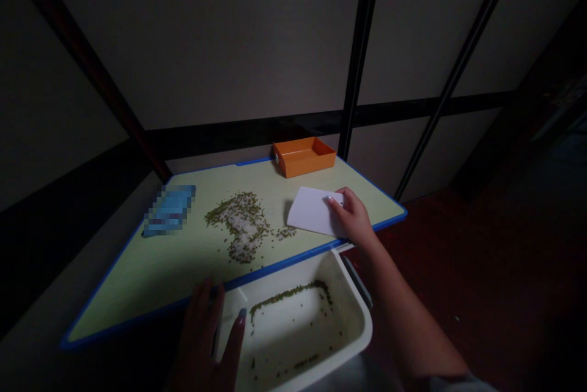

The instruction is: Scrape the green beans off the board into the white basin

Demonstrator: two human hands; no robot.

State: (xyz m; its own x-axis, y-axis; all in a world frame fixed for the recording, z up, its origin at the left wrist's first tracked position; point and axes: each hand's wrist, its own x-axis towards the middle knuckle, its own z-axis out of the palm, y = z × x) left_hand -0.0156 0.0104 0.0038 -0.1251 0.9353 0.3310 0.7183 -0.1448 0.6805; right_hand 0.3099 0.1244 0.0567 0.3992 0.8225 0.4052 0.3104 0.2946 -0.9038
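While the right hand (353, 221) pinches a white card (312, 211) at its right end, thumb on the upper face and the other fingers mostly hidden behind, the card leans over the near right part of the table (151, 285), and whether its lower edge touches the surface I cannot tell. Just beside the card's near left corner lies a small scatter of grains (285, 233), dark and greenish. Farther left, around the middle of the tabletop, spreads a larger heap of grains (245, 224), green and brown at the edges and whitish through the center, with loose bits about it. On the near side, below the table's blue edging (277, 266), sits a white bin (362, 325); green grains (288, 295) line the far side of its bottom, and more are strewn toward the near side. The left hand (208, 334), in deep shadow, is at the bin's left wall, thumb over the inside and fingers spread apart outside; how firmly it grips I cannot tell. An orange tray (309, 167) stands at the far edge of the table, and a blue packet (172, 208), blurred into blocks, lies at the left. Beyond rise dark-framed panels (252, 37), with a reddish floor (435, 245) to the right.
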